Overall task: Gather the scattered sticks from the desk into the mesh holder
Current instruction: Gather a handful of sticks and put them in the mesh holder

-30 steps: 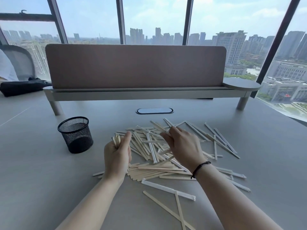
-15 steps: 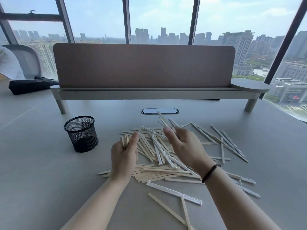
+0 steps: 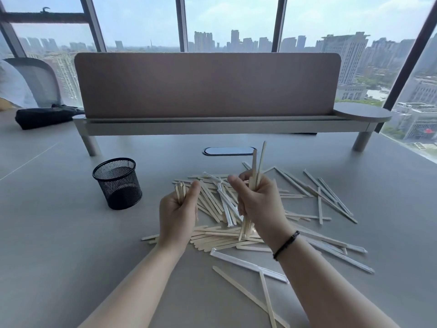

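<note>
Several pale wooden sticks (image 3: 236, 240), some in clear wrappers, lie scattered across the grey desk (image 3: 59, 233). A black mesh holder (image 3: 117, 183) stands upright to the left of the pile; I see no sticks inside it. My left hand (image 3: 177, 216) hovers above the pile's left edge, closed around a small bundle of sticks (image 3: 180, 191). My right hand (image 3: 257, 204) is raised over the middle of the pile and grips a few sticks (image 3: 256, 166) held almost upright, their tips pointing up. A black band circles the right wrist.
A long shelf with a brown divider panel (image 3: 208, 84) spans the back of the desk. An oval cable port (image 3: 229, 151) sits in front of it. A black bag (image 3: 45, 116) and a chair are at far left. Windows lie behind.
My right hand has lifted a few sticks off the pile and turned them upright. My left hand stays closed on its bundle, raised slightly.
</note>
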{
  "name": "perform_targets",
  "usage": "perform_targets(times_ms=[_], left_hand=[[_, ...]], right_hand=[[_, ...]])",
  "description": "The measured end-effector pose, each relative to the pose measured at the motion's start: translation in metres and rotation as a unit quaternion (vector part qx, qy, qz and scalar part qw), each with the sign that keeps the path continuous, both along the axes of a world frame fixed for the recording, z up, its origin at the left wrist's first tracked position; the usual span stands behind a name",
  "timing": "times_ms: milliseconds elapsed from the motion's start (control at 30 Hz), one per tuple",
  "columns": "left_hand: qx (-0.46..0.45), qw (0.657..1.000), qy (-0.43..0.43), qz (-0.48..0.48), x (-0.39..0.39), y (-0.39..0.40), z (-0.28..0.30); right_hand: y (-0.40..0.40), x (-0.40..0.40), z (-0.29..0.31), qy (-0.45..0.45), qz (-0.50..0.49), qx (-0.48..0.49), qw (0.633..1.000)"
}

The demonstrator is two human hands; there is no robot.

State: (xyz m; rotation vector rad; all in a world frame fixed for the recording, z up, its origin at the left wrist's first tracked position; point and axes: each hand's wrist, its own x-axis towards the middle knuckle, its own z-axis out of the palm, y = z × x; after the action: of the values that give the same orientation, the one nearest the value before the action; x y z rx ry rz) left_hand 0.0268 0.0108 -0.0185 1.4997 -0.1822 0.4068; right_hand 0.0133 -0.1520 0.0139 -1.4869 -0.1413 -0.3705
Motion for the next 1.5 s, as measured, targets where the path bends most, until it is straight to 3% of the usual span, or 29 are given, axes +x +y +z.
perform_targets(times_ms=[167, 367, 533, 633, 767, 900, 1033, 1233, 1500], left_hand=[[0.007, 1.000, 0.001, -0.001, -0.001, 0.000, 0.002], [0.023, 0.999, 0.015, 0.021, -0.007, 0.001, 0.007], [0.002, 1.000, 0.026, 0.000, -0.014, 0.008, 0.023], [-0.083, 0.995, 0.047, -0.007, -0.010, 0.022, 0.037], [-0.183, 0.981, 0.064, -0.005, 0.002, 0.048, 0.053], [-0.224, 0.972, 0.075, 0.013, 0.020, 0.081, 0.075], [-0.242, 0.968, 0.052, 0.048, 0.048, 0.121, 0.120], [-0.149, 0.977, 0.092, 0.122, 0.101, 0.163, 0.140], [0.138, 0.969, 0.093, 0.181, 0.125, 0.183, 0.086]], right_hand=[[0.006, -0.006, -0.006, 0.008, 0.045, -0.020, 0.999], [0.007, -0.008, -0.008, 0.035, 0.022, -0.034, 0.999], [0.012, -0.002, 0.004, 0.060, 0.027, 0.076, 0.995], [0.027, 0.001, 0.014, 0.080, 0.041, 0.133, 0.987], [0.067, 0.006, 0.027, 0.091, 0.099, 0.105, 0.985], [0.124, 0.025, 0.041, 0.103, 0.163, 0.095, 0.977], [0.171, 0.056, 0.063, 0.107, 0.153, 0.052, 0.981], [0.213, 0.105, 0.116, 0.063, 0.145, 0.124, 0.980], [0.236, 0.140, 0.093, 0.103, 0.144, 0.108, 0.978]])
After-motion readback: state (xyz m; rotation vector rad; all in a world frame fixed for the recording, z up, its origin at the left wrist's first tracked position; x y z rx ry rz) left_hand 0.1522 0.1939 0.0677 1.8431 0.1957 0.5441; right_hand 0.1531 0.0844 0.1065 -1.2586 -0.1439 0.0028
